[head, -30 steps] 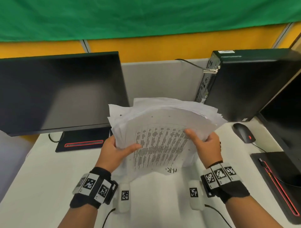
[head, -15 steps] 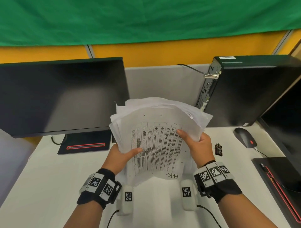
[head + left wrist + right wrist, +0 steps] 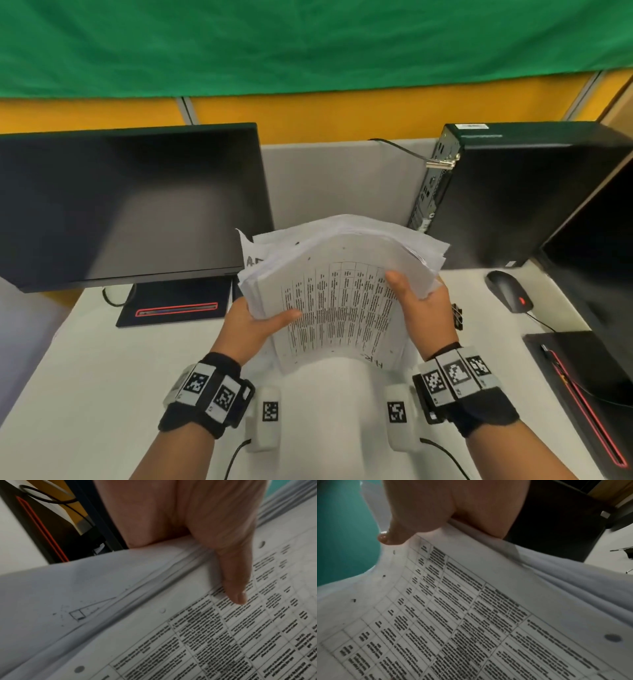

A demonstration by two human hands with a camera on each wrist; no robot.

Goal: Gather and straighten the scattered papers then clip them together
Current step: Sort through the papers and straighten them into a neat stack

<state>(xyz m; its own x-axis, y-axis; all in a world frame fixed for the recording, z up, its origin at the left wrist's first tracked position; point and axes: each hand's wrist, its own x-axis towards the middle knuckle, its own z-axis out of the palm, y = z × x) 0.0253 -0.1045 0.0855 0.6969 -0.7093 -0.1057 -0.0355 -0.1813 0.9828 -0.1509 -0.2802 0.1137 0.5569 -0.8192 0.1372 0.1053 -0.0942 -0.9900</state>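
A thick stack of white papers [image 3: 339, 291] with a printed table on top stands on its lower edge above the white desk [image 3: 102, 394], sheets unevenly fanned at the top. My left hand [image 3: 253, 318] grips its left edge, thumb across the front sheet. My right hand [image 3: 421, 301] grips the right edge, thumb on the printed face. In the left wrist view the thumb [image 3: 235, 582] lies on the papers [image 3: 188, 635]. In the right wrist view the thumb [image 3: 397, 531] presses the top sheet [image 3: 453, 615]. A black binder clip [image 3: 457, 315] lies on the desk just right of my right hand.
A dark monitor [image 3: 126, 205] stands at the left with its red-trimmed base [image 3: 174, 308]. A black computer tower [image 3: 513, 195] is at the right, a black mouse [image 3: 508, 289] in front of it. Another monitor base [image 3: 589, 387] fills the right edge.
Both hands have drawn closer together on the stack, and the fanned sheets have narrowed into a tighter pile. The binder clip came into view beside the right hand.
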